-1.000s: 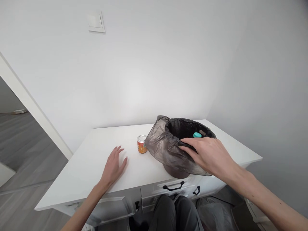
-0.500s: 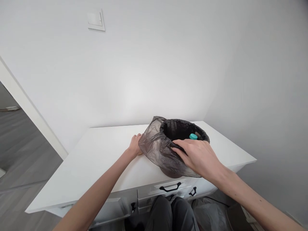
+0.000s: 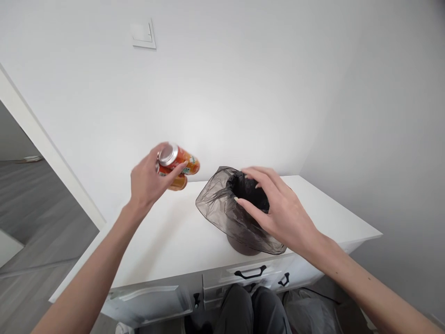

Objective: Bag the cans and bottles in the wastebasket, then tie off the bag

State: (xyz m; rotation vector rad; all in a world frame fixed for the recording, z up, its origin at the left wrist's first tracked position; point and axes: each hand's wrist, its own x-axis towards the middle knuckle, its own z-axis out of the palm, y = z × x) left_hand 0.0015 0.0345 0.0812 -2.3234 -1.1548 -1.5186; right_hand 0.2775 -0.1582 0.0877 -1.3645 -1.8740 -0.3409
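Left hand (image 3: 146, 185), fingers wrapped round two orange cans (image 3: 183, 155), left of bag-lined bin (image 3: 242, 246), long axes slanting down toward it; right hand (image 3: 278, 204) nearer bin, fingers spread

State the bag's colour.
The bag is smoky grey and see-through where it flares, near black inside; the head view shows it best.

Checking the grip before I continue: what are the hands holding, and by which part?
Left hand: two cans, gripped by their sides. Right hand: open, apparently holding nothing.
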